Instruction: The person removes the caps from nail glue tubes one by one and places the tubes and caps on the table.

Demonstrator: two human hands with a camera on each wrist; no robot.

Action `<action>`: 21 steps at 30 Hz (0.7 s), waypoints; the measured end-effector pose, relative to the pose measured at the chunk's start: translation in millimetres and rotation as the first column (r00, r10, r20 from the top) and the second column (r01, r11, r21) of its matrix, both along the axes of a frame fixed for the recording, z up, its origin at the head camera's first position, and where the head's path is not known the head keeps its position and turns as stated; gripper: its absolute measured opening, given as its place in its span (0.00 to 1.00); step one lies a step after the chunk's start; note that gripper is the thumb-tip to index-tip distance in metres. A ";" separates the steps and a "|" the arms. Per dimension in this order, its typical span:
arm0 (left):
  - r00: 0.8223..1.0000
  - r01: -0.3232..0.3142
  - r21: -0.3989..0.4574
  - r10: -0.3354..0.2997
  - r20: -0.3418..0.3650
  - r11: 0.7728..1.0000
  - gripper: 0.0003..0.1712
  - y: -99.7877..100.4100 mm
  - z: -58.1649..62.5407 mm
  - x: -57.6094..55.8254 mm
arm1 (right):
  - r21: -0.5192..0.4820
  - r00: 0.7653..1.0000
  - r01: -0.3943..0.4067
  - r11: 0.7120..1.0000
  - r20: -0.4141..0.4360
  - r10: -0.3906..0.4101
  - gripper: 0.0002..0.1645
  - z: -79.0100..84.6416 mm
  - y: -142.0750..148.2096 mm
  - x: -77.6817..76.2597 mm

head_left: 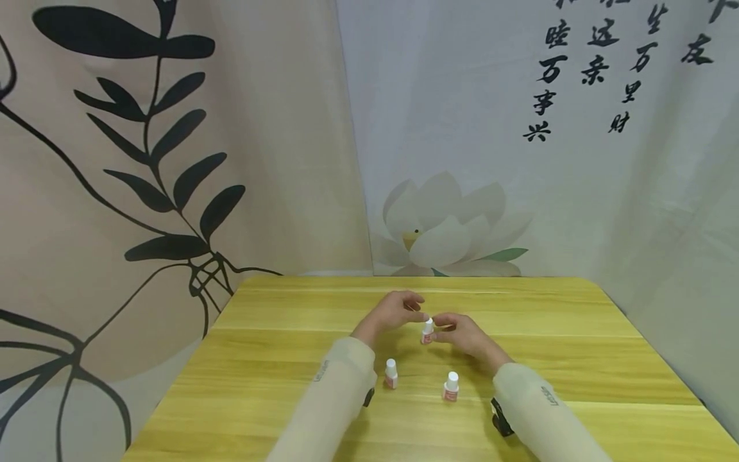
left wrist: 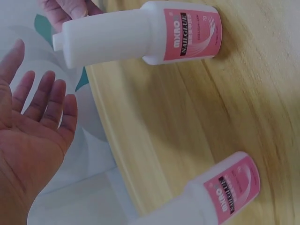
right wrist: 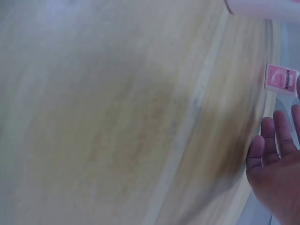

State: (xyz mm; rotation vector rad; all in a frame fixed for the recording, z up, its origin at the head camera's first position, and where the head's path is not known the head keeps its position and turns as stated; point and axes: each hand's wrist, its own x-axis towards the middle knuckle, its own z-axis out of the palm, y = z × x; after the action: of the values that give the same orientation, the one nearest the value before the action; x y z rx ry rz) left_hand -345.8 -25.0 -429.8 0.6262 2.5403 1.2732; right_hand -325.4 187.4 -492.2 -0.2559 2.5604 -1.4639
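Three white nail glue bottles with pink labels are on the table. The far bottle (head_left: 427, 331) is upright between the two hands. My right hand (head_left: 469, 335) pinches it from the right with thumb and fingertips. My left hand (head_left: 395, 310) is at the left of its cap, fingers spread and palm bare in the left wrist view. Nearer stand the left bottle (head_left: 390, 374) and the right bottle (head_left: 451, 387). In the right wrist view a pink label (right wrist: 281, 79) shows beside the right hand's fingers; their tips are partly cut off.
The wooden table (head_left: 277, 359) has its back edge against a hanging cloth (head_left: 288, 160) printed with leaves, a lotus and writing. Both forearms reach in past the two nearer bottles, in pale sleeves (head_left: 335, 404) with dark wrist devices (head_left: 500, 417) beneath.
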 end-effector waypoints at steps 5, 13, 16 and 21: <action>1.000 -0.005 -0.004 0.005 0.011 1.000 0.27 2.1 -4.8 -0.7 | -0.043 1.000 -0.002 0.999 0.027 0.003 0.22 -2.6 -2.2 0.1; 1.000 -0.023 -0.003 0.023 0.016 1.000 0.23 2.3 -8.6 -2.8 | -0.063 1.000 0.004 0.998 0.017 -0.003 0.14 -8.3 -7.0 -0.4; 0.999 -0.030 -0.002 0.030 0.024 1.000 0.22 1.9 -10.3 -3.7 | -0.071 1.000 0.014 0.997 0.029 -0.012 0.10 -8.7 -8.9 0.7; 0.998 -0.044 0.001 0.044 0.042 0.999 0.21 1.2 -12.5 -4.9 | -0.044 0.999 0.035 0.998 0.026 -0.034 0.07 -8.3 -11.5 1.6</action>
State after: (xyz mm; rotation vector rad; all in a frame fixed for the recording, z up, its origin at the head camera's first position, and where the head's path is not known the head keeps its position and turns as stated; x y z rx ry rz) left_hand -350.6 -23.9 -442.2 0.5408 2.5327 1.2891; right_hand -323.7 175.9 -500.5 -0.1993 2.5272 -1.5282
